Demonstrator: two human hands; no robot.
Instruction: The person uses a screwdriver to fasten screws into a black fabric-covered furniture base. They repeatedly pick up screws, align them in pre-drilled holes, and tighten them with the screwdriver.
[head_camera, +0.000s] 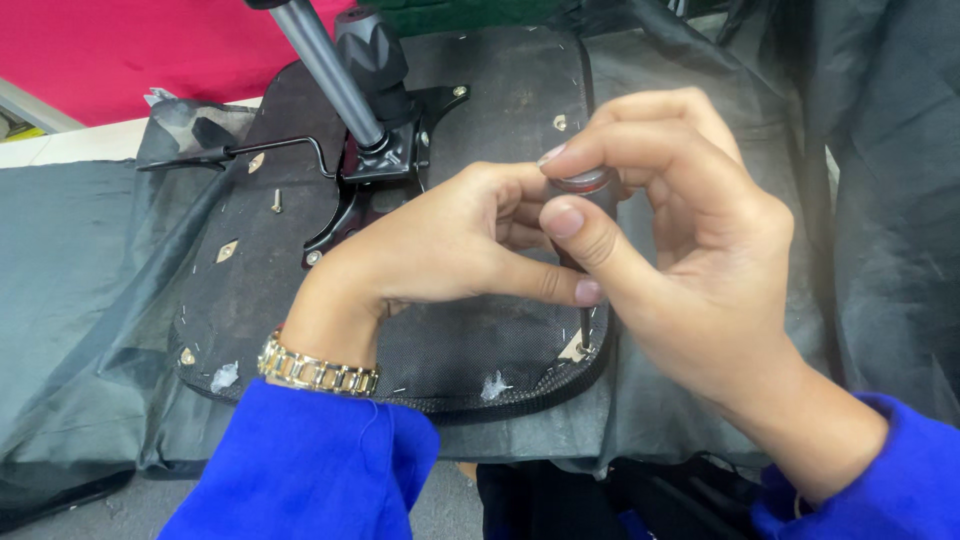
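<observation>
Hands (560, 240) pinch dark cylinder (590, 195).

Tool handle (590, 195): dark, cylindrical, with a flat reddish-grey end cap facing up; stands roughly upright, right of centre, over the near right part of the seat base (470, 350). Mostly hidden, only the cap and a strip of dark shaft show, and the lower end cannot be made out. Seat base: upturned chair seat, black fabric stapled round the rim, lying flat at centre, with a black metal bracket (385, 165) and grey post (325, 65) at its far side and a loose screw (277, 200) to the left.
</observation>
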